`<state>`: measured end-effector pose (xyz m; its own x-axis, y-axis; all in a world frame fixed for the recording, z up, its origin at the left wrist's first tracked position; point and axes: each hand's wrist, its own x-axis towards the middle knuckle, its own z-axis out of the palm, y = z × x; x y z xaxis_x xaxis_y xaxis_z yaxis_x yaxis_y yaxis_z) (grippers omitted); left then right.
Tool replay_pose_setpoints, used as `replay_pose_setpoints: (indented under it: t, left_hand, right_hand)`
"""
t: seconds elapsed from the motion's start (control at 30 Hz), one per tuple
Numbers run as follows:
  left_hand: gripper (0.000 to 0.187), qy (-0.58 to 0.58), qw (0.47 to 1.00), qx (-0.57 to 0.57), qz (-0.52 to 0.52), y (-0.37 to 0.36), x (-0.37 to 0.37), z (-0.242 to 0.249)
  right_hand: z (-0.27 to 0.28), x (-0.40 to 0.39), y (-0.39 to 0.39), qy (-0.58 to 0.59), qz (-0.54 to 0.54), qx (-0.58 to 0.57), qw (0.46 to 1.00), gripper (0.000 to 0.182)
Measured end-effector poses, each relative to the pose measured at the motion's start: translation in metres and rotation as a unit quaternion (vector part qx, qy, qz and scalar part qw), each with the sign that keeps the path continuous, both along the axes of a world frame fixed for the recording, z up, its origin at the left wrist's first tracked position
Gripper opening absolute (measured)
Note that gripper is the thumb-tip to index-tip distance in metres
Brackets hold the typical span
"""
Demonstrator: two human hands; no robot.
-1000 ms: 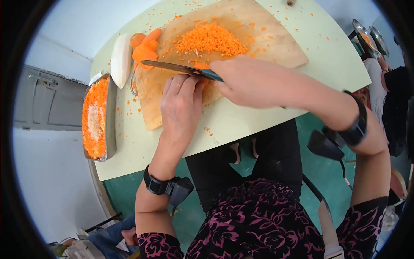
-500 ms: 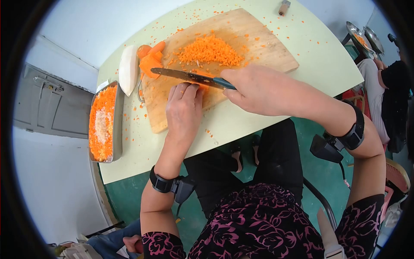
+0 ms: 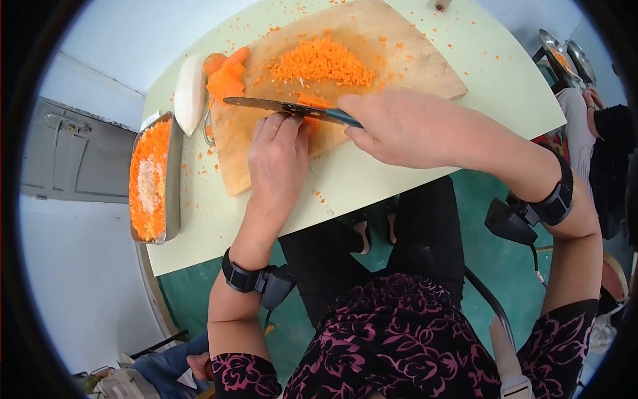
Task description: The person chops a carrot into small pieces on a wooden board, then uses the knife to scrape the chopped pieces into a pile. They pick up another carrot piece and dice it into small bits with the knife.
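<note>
My right hand is closed round the dark handle of a kitchen knife. Its blade points left across a piece of carrot on the wooden cutting board. With bent fingers, my left hand presses on the carrot just below the blade; the fingers partly hide it. A heap of diced carrot lies on the board beyond the knife. Carrot slices and larger carrot pieces sit at the board's left corner.
Left of the board lies a peeled white radish. A metal tray of diced carrot and pale bits stands at the table's left edge. Carrot crumbs are scattered about. Other people sit at the far right and lower left. Bowls stand at upper right.
The whole view has shifted, so the board and tray appear slightly higher and to the left. The knife blade now shows carrot along its far side. Both hands keep their holds.
</note>
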<state>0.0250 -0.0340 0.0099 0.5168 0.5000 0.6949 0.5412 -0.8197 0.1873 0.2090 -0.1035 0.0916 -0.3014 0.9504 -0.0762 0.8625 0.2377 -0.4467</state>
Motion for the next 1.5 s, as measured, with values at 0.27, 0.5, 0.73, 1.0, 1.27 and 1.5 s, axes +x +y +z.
replay_pose_setpoints:
  t: [0.27, 0.5, 0.73, 1.0, 1.27, 1.5]
  left_hand:
    - [0.009, 0.012, 0.999, -0.026, 0.017, -0.002, 0.000, 0.000]
    - [0.009, -0.006, 1.000, 0.000, 0.005, 0.003, -0.001, -0.002]
    - [0.011, -0.049, 0.998, -0.026, 0.008, 0.001, -0.006, -0.006]
    - [0.013, -0.024, 1.000, -0.009, -0.003, -0.002, -0.005, -0.002]
    - [0.014, -0.023, 1.000, 0.008, -0.012, -0.002, -0.005, -0.003]
    - [0.016, -0.014, 1.000, 0.011, -0.004, -0.003, -0.004, -0.003]
  right_hand:
    - [-0.011, -0.015, 0.029, -0.034, -0.016, -0.080, 0.996, 0.022]
    - [0.009, -0.021, 0.026, -0.036, -0.067, -0.150, 0.986, 0.022]
    - [0.013, -0.010, 0.004, 0.035, -0.027, 0.022, 0.999, 0.023]
    - [0.001, -0.010, -0.005, 0.028, -0.037, 0.026, 0.999, 0.022]
    - [0.001, -0.012, -0.003, 0.020, -0.028, 0.000, 0.999, 0.022]
    - [-0.009, -0.012, -0.001, 0.028, -0.023, 0.010, 0.999, 0.021]
